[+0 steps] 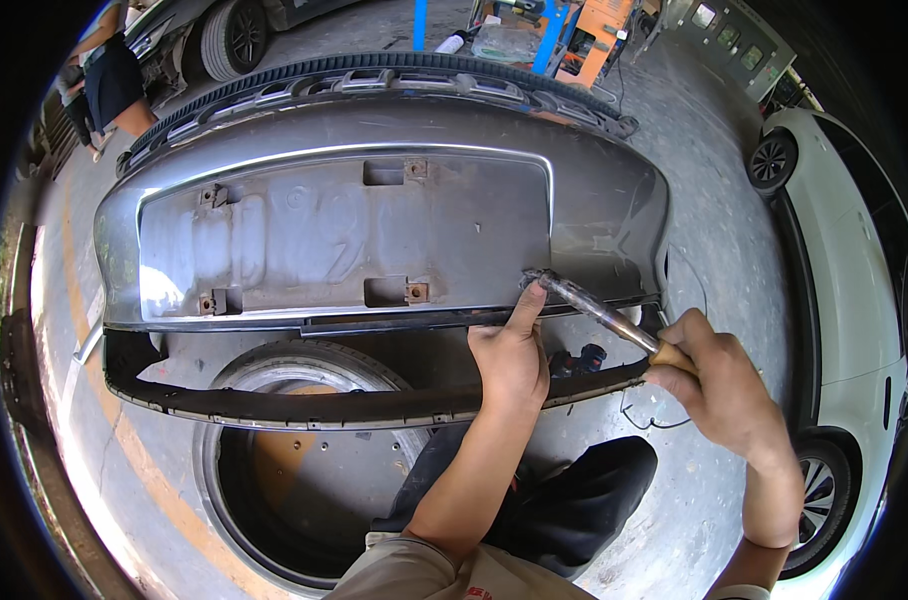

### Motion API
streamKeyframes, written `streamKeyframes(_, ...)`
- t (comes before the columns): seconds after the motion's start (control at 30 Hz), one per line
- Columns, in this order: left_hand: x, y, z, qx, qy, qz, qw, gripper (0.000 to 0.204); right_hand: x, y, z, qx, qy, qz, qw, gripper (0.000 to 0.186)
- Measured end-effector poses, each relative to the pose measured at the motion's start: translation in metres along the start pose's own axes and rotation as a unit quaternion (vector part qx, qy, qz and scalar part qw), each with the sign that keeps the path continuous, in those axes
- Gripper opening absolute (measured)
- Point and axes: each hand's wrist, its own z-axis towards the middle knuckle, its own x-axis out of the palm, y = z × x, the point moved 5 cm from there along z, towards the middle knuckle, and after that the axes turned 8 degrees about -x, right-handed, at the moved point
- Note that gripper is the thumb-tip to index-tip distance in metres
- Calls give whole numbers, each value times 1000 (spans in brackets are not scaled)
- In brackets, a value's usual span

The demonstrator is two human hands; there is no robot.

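A grey car bumper [464, 215] lies across the middle in front of me, its recessed panel facing up. My right hand [724, 385] is closed around the wooden handle of a soldering iron [604, 315] with a long metal shaft. The iron slants up to the left, and its dark tip rests at the panel's lower right edge. My left hand [514, 365] grips the bumper's near edge, with the thumb on the face right by the tip. Its other fingers are mostly hidden behind the edge.
A tyre [214, 470] lies on the floor under the bumper's near strip. A dark power tool [582, 360] lies beyond my left hand. A white car [839, 290] stands at the right. An orange machine [596, 40] is at the back, and another person [114, 80] at the far left.
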Motion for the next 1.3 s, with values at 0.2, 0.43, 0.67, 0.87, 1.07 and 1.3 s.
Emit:
streamKeyframes(0.2,-1,0,-2,-6,-10,3,1000,39,2,0,-1,-12,3,-9,1000,31)
streamKeyframes(0.43,-2,1,-1,0,-13,3,1000,40,4,-2,-2,-19,-1,-5,1000,31)
streamKeyframes(0.67,2,0,-4,-9,-21,4,1000,40,2,-3,-3,-32,-7,-8,999,31)
streamKeyframes(0.87,2,0,-4,-10,-27,7,1000,38,2,-3,-2,-26,-4,-12,1000,31)
streamKeyframes(1.07,1,0,-3,-8,-27,8,1000,37,2,-4,-1,-31,-4,-11,999,31)
streamKeyframes(1.3,1,-1,-3,-12,-24,11,1000,39,3,-5,0,-31,-1,-3,1000,30)
